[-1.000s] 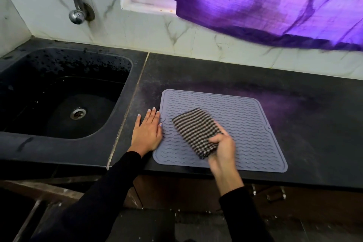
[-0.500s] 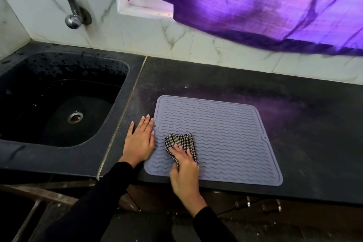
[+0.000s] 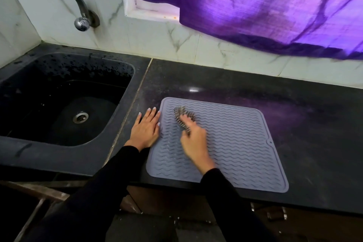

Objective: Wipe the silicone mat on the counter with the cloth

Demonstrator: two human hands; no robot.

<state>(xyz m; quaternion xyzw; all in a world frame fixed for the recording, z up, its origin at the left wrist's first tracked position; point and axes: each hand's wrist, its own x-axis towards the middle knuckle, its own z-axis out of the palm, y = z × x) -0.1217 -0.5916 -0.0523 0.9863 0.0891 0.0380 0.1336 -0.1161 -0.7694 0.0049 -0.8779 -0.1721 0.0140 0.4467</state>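
- Two hands share the work: the left hand (image 3: 146, 130) lies flat, fingers straight, on the worktop (image 3: 306, 124) at the mat's left edge, its fingertips just touching that edge, while the right hand (image 3: 193, 139) has its fingers curled over the cloth (image 3: 181, 114).
- The right grip is blurred, so I cannot tell how firmly the cloth is bunched; it looks clamped on the cloth against the mat.
- The mat (image 3: 235, 143) lies near the worktop's front edge, a little right of the seam beside the sink (image 3: 64, 100), its near corners close to the front lip.
- The cloth sits on the mat's far-left corner area, so most of the mat to the right and front appears still to be covered, as I judge it.
- To do this step well, keep the left palm pressing down so the mat does not slide or curl toward the front edge.
- Spread the cloth flatter under the fingers; a bunched wad reaches less of the wavy ridges.
- Stroke along the ridges as well as across them, since dirt likely sits in the grooves.
- Work in overlapping passes from the far edge to the near one, then shift toward the right edge.
- Ease the pressure near the front edge, where the mat could be pushed off the worktop.
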